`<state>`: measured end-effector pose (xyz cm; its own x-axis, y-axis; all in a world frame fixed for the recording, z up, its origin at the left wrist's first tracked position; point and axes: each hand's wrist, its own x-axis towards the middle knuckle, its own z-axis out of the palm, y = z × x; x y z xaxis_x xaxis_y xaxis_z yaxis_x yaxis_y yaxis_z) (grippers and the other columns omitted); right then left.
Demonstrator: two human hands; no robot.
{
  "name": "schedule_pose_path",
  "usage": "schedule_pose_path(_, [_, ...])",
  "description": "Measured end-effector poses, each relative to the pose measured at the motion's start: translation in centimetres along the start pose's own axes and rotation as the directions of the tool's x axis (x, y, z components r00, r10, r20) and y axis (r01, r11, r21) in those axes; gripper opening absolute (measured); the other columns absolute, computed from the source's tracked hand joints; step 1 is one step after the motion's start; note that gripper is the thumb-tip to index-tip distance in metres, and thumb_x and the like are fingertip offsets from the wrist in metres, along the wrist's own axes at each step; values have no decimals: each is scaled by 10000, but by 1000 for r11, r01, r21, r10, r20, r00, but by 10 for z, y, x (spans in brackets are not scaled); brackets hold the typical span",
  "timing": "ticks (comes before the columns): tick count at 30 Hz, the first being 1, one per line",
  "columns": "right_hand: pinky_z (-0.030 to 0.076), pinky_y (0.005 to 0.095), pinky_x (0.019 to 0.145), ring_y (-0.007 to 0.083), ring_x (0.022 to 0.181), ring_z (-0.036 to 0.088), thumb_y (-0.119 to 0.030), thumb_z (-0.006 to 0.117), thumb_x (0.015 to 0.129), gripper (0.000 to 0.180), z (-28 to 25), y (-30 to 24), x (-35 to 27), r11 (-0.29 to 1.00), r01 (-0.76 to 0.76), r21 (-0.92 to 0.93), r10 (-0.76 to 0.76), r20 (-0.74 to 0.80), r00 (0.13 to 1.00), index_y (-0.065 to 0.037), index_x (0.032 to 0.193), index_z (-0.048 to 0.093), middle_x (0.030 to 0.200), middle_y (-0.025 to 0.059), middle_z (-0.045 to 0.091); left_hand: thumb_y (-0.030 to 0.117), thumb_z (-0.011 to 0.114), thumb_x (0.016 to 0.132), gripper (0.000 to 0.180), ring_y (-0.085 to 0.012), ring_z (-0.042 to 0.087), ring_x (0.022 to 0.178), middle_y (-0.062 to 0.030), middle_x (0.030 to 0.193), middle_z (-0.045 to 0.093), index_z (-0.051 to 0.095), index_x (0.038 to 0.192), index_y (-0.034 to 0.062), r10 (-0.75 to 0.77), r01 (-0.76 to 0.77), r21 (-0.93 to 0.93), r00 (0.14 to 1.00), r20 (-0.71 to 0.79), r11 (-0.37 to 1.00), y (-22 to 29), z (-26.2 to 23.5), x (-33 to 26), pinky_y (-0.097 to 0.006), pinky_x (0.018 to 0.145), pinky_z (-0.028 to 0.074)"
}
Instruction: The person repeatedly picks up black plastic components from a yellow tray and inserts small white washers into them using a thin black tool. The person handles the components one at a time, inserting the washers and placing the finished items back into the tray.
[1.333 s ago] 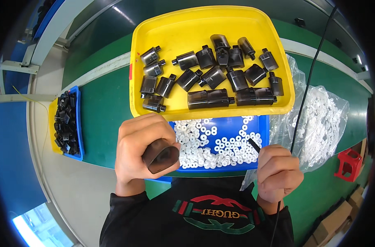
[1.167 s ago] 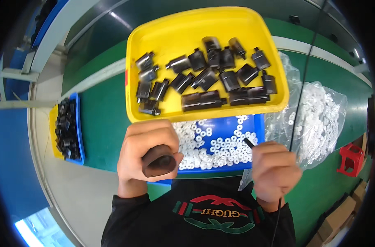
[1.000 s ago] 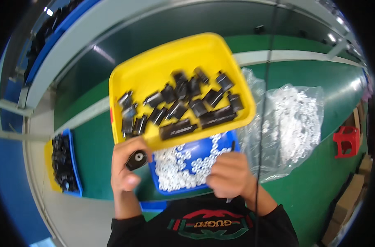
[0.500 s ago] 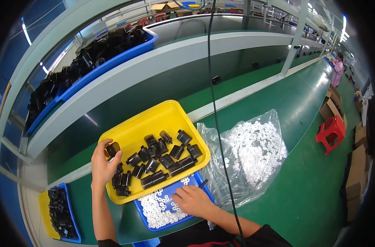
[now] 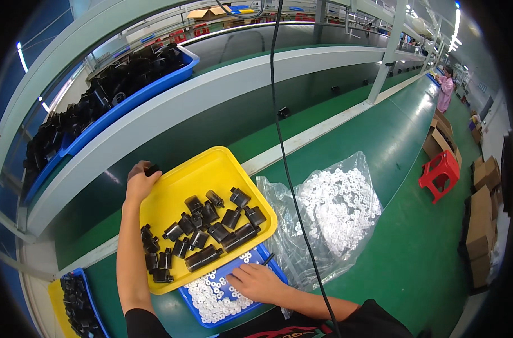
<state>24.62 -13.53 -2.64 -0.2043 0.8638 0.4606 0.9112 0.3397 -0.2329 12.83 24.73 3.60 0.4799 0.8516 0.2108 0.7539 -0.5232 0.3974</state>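
Note:
My left hand [image 5: 141, 181] is closed round a small dark bottle [image 5: 150, 169] just beyond the yellow tray's far left corner; fingers hide much of the bottle. Several similar smoky black bottles with narrow necks [image 5: 204, 256] lie on their sides in the yellow tray [image 5: 203, 166]. Its near edge overlaps a shallow blue tray [image 5: 222, 321] of small white rings [image 5: 208, 298]. Over that blue tray, my right hand [image 5: 259, 283] has its fingers curled, fingertips at the rings. A thin black rod [image 5: 269, 259] juts from the hand; its lower end is hidden.
A clear bag of white rings [image 5: 341, 208] lies right of the trays on the green bench. A black cable [image 5: 284, 146] hangs across the view. Blue bins of black parts [image 5: 107, 107] stand on the upper ledge. A red stool [image 5: 439, 174] and a distant person [image 5: 445, 90] are at right.
My left hand has moved away from me with the bottle, from above the yellow tray to beyond its edge. My right hand stays over the rings. The whole view has shifted slightly.

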Motion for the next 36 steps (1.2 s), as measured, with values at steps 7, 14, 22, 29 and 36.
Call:
schedule_pose_path(7, [465,299,678,177,783,558,-161,594,746,145,-1,0,1,992,-122,-23,120,-69,990,-90,871,615,801,19,526,272,774,780,443,-310,662,1035,-179,1105,689,655,1105,-5,-104,87,104,980,168,991,-17,19,56,-371,899,517])
schedule_pose_path(14, [459,296,670,178,805,554,-160,597,737,48,7,-2,-3,997,33,66,-30,-51,998,-117,718,587,775,10,523,307,755,793,465,-350,630,1064,-189,1121,664,642,1136,14,-83,75,93,993,88,993,-29,39,57,-401,910,498])
schedule_pose_path(22, [476,305,685,182,795,565,-165,604,753,94,4,0,-1,999,25,31,-24,-30,999,-95,814,616,779,18,525,174,677,840,330,-344,565,1018,-165,1075,603,606,1121,16,232,-219,171,971,-63,961,-7,-41,-86,-437,885,460])
schedule_pose_path(29, [473,307,723,179,797,573,-246,669,810,196,5,-2,3,998,-4,62,2,31,1000,-73,901,653,798,19,534,190,667,841,363,-310,528,1078,-139,1051,642,636,1165,30,126,-147,269,988,92,952,-16,-42,-159,-434,953,377])
schedule_pose_path(36, [476,299,666,187,761,576,-170,677,754,105,8,-1,3,997,-26,75,26,2,1000,-94,749,605,789,29,504,141,782,743,358,-336,585,917,-152,952,648,671,1053,3,187,-185,99,982,-14,978,-11,-41,-153,-406,830,473])
